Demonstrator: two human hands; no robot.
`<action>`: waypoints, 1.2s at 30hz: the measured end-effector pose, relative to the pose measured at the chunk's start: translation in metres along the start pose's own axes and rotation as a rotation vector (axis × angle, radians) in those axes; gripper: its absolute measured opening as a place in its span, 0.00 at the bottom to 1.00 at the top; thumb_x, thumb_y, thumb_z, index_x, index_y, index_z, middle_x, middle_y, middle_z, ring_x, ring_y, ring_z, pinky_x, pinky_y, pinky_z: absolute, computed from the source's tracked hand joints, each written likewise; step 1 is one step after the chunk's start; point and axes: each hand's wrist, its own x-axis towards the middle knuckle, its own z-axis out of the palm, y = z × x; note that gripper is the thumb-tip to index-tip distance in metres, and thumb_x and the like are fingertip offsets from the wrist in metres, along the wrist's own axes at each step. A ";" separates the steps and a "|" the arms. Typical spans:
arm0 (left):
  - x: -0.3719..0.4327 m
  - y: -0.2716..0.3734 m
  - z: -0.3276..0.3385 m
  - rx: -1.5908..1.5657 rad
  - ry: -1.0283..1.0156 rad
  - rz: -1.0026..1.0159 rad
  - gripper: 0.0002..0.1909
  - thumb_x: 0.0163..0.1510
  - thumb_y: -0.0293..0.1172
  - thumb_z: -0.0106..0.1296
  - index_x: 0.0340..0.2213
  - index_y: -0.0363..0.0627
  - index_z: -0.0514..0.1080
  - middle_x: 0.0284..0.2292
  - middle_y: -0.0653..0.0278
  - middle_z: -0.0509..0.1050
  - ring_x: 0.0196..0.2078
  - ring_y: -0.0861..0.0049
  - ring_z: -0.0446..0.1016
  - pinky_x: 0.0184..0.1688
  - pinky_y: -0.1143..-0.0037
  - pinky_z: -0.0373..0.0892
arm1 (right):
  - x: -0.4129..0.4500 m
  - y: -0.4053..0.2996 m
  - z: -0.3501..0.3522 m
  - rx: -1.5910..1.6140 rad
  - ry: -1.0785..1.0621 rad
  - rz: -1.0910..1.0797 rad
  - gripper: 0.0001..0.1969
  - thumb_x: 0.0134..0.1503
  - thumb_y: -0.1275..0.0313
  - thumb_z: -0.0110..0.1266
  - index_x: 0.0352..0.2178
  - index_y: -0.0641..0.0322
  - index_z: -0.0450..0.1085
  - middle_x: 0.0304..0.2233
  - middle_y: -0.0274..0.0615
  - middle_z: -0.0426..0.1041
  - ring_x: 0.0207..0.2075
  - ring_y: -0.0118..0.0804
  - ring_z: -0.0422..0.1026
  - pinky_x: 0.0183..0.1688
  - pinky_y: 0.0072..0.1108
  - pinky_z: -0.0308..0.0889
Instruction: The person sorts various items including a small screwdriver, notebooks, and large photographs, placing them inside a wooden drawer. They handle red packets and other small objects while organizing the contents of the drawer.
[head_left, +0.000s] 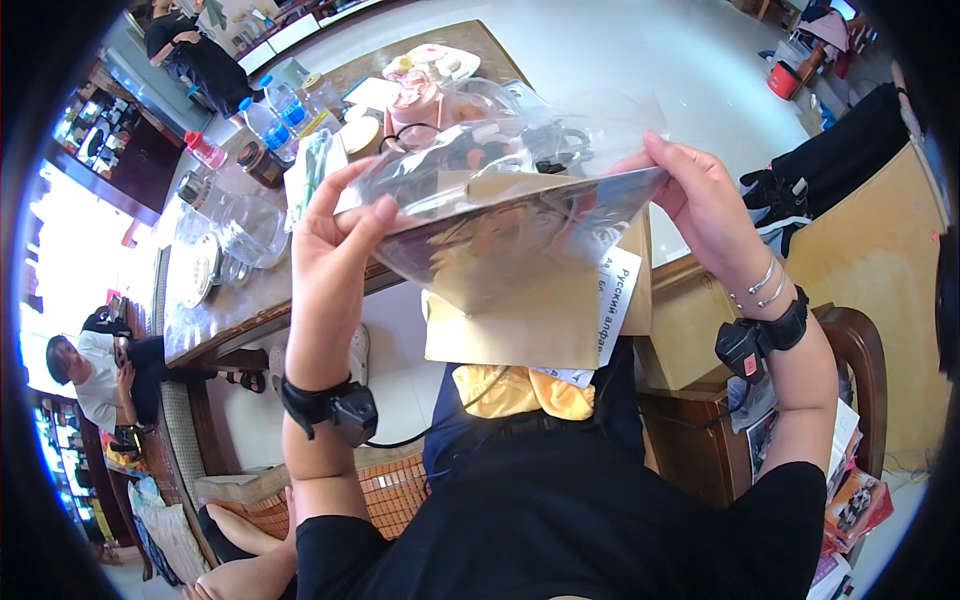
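My left hand (337, 232) and my right hand (694, 191) hold up a clear plastic sleeve (517, 240), one at each side. Its upper edge stretches between them, and loose, crinkled film stands above that edge. A dark, glossy print seems to be inside, but glare hides its details. Below the sleeve, a brown cardboard sheet (510, 334) lies over my lap. Part of a white printed sheet (621, 300) with Cyrillic letters sticks out at its right. A yellow cloth (517, 391) rests on my lap, partly covered by the cardboard.
The table (225, 330) holds water bottles (274, 131), a clear plastic jar (251, 229) and a pink container (415, 109). Cardboard boxes (686, 330) and a wooden chair (862, 390) stand at my right. Another person (105, 375) sits at the left; one more (195, 60) stands beyond the table.
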 end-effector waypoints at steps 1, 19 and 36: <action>0.003 -0.003 0.010 -0.056 0.085 0.037 0.23 0.50 0.23 0.49 0.48 0.36 0.58 0.23 0.65 0.74 0.29 0.86 0.72 0.36 0.85 0.65 | 0.002 0.001 0.001 0.070 0.032 0.035 0.19 0.59 0.64 0.39 0.30 0.70 0.71 0.30 0.42 0.74 0.32 0.27 0.71 0.43 0.19 0.62; -0.017 -0.010 0.002 0.463 -0.073 0.143 0.10 0.45 0.24 0.56 0.31 0.30 0.70 0.27 0.65 0.73 0.29 0.88 0.69 0.32 0.86 0.64 | 0.018 0.028 0.008 0.242 0.347 -0.014 0.11 0.52 0.71 0.48 0.34 0.69 0.70 0.35 0.37 0.71 0.36 0.24 0.68 0.41 0.15 0.61; -0.014 0.033 0.032 1.269 -0.304 0.450 0.12 0.42 0.24 0.54 0.32 0.39 0.66 0.20 0.57 0.68 0.23 0.63 0.67 0.27 0.73 0.63 | 0.016 0.028 -0.003 -0.289 0.320 -0.256 0.16 0.51 0.61 0.54 0.21 0.66 0.72 0.21 0.29 0.69 0.26 0.17 0.64 0.35 0.13 0.59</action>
